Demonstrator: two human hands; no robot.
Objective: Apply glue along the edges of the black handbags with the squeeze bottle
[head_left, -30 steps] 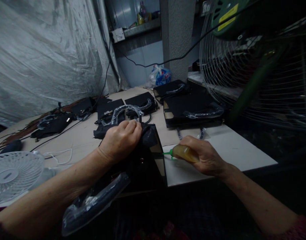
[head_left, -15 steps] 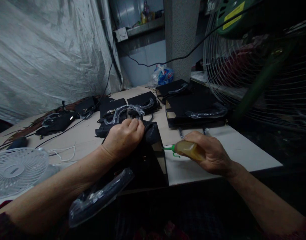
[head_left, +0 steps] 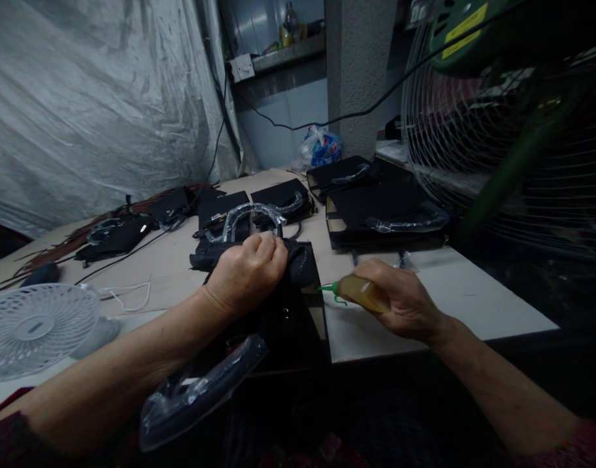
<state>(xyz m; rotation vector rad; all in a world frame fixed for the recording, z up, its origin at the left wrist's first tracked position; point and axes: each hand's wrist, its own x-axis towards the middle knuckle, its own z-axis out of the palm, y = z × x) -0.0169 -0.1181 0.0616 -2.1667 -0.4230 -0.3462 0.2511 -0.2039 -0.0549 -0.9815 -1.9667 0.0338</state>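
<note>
A black handbag (head_left: 298,325) lies at the table's front edge, its lower parts lost in shadow. My left hand (head_left: 249,266) is closed on the upper part of this bag. One plastic-wrapped handle (head_left: 205,390) hangs toward me; another wrapped handle (head_left: 253,211) arches up behind my fist. In my right hand (head_left: 407,299) is a squeeze bottle of yellowish glue (head_left: 361,292), tilted sideways. Its green nozzle points left and its tip is at the bag's right side, by a pale strip; whether it touches I cannot tell.
More black bags (head_left: 385,201) with wrapped handles lie across the back of the table (head_left: 453,292). A small white fan (head_left: 39,328) stands at left, a large green fan (head_left: 502,143) at right. Dark cables cross the table's left side. A plastic bag (head_left: 322,148) sits by the pillar.
The bottle has shifted slightly left relative to the handbag, bringing its nozzle closer to the bag's side. My left hand keeps its hold. The whole view has shifted a little.
</note>
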